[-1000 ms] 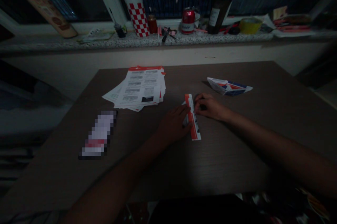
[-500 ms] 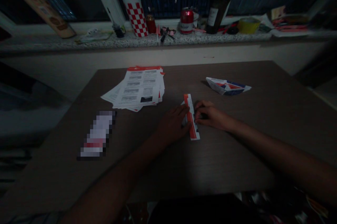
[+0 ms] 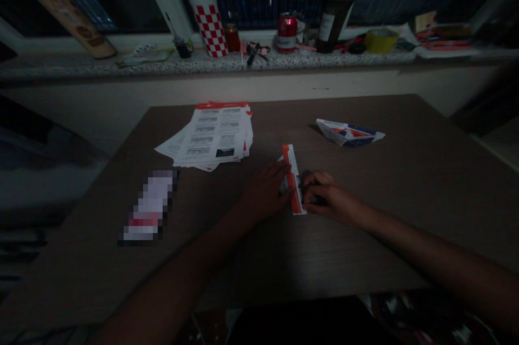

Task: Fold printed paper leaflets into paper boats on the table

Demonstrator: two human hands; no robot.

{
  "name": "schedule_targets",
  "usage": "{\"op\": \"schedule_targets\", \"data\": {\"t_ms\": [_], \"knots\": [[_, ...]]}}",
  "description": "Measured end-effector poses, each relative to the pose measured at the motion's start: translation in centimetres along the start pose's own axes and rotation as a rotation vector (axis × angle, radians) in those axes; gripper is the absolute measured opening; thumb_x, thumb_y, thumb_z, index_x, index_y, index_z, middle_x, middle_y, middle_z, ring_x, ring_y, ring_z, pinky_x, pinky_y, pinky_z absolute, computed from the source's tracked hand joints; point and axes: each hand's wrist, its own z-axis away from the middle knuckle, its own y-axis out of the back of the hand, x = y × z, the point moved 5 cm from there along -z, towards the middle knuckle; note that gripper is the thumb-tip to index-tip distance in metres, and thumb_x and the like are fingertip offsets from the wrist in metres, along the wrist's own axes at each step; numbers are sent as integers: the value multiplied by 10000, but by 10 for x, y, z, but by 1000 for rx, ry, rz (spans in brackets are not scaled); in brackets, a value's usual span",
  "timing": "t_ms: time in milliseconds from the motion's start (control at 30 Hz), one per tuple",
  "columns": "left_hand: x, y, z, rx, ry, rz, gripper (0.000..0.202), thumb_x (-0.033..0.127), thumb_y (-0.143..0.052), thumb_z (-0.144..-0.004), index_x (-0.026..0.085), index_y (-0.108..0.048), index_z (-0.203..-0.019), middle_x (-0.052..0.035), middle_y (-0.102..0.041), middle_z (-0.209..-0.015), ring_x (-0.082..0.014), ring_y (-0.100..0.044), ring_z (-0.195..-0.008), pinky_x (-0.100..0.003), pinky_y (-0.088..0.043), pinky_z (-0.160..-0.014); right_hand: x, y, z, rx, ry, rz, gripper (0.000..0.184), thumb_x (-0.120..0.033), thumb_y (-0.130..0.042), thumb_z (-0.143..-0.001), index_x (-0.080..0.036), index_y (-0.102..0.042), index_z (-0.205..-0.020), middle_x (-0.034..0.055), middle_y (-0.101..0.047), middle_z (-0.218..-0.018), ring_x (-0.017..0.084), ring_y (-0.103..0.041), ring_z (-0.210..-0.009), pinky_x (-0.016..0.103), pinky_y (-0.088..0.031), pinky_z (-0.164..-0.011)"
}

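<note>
A narrow folded strip of paper [image 3: 294,180], white with an orange band, lies lengthwise in front of me on the table. My left hand [image 3: 267,188] lies open across its left side, fingers stretched out and pressing it down. A small paler part of the paper shows beside those fingers. My right hand [image 3: 326,196] is closed, with curled fingers and its tips at the strip's right edge toward the near end. Nothing shows inside its fingers. Farther back on the right sits a folded paper boat [image 3: 351,134] in white, blue and red.
A fanned stack of printed sheets [image 3: 211,137] lies at the back left of the table [image 3: 251,258]. Nearer me is a phone [image 3: 150,207] with a blurred-out screen. The windowsill [image 3: 162,69] behind carries a checkered bottle [image 3: 211,28], a red can [image 3: 287,34] and yellow tape [image 3: 381,41].
My right hand has slid toward me along the strip's right edge. My left hand and the paper have stayed in place.
</note>
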Motion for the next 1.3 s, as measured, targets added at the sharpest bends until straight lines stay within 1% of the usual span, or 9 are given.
{"op": "schedule_targets", "data": {"t_ms": [133, 300, 500, 633, 767, 867, 1067, 1167, 1300], "knots": [[0, -1, 0, -1, 6, 3, 584, 465, -558, -1045, 181, -488, -1550, -127, -486, -1648, -299, -471, -1509, -479, -385, -1261, -5, -1, 8, 27, -8, 4, 57, -219, -778, -908, -249, -734, -929, 79, -649, -1160, 280, -607, -1141, 434, -489, -974], [-1, -2, 2, 23, -26, 5, 566, 457, -534, -1057, 180, -491, -1549, -123, -495, -1639, -281, -464, -1514, -457, -360, -1278, -5, -2, 9, 14, -11, -12, 81, -209, -800, -891, -251, -740, -926, 71, -654, -1162, 281, -600, -1164, 431, -473, -993], [-1, -2, 4, 1, -21, -6, 653, 530, -569, -1029, 166, -477, -1563, -122, -469, -1661, -298, -443, -1528, -466, -355, -1282, -2, -3, 11, 20, 16, -24, 68, -266, -804, -916, -250, -747, -950, 78, -660, -1187, 291, -599, -1191, 465, -470, -1014], [-1, -2, 5, -4, -29, 5, 688, 557, -583, -1019, 164, -467, -1573, -125, -453, -1672, -302, -428, -1538, -471, -342, -1289, -4, 0, 15, 29, 82, -1, 137, -322, -756, -969, -271, -759, -1096, 92, -674, -1300, 301, -603, -1269, 499, -485, -1052], [-2, -2, 5, -23, -22, 11, 694, 576, -563, -1029, 161, -463, -1577, -132, -437, -1683, -302, -408, -1555, -472, -325, -1299, -8, 1, 22, -30, 208, 87, 284, -299, -670, -1029, -326, -733, -1304, 61, -663, -1476, 306, -573, -1387, 544, -468, -1132], [-1, -2, 6, -13, -28, 8, 697, 572, -555, -1035, 155, -450, -1584, -137, -431, -1686, -300, -403, -1559, -476, -309, -1307, -10, 1, 28, -66, 207, 136, 404, -285, -662, -1031, -337, -669, -1432, 45, -622, -1552, 307, -538, -1451, 554, -464, -1169], [1, -3, 6, -7, -87, 3, 661, 524, -564, -1041, 209, -419, -1603, -123, -422, -1693, -270, -377, -1579, -509, -213, -1342, -17, 1, 36, -101, 193, 131, 544, -327, -695, -1007, -355, -574, -1537, 48, -563, -1607, 315, -504, -1497, 577, -457, -1196], [1, 3, 5, 14, -79, -13, 663, 474, -634, -1016, 224, -438, -1598, -117, -394, -1706, -297, -403, -1556, -515, -280, -1315, -21, 1, 35, -125, 178, 112, 580, -319, -664, -1023, -339, -514, -1583, 47, -589, -1586, 292, -490, -1508, 569, -431, -1224], [2, 9, 4, -16, -91, -41, 387, 406, -603, -1057, 251, -650, -1409, -86, -557, -1578, -292, -552, -1413, -485, -448, -1188, -26, -2, 32, -163, 197, 92, 581, -299, -634, -1041, -333, -483, -1601, 47, -573, -1600, 277, -444, -1543, 556, -384, -1264]]}}
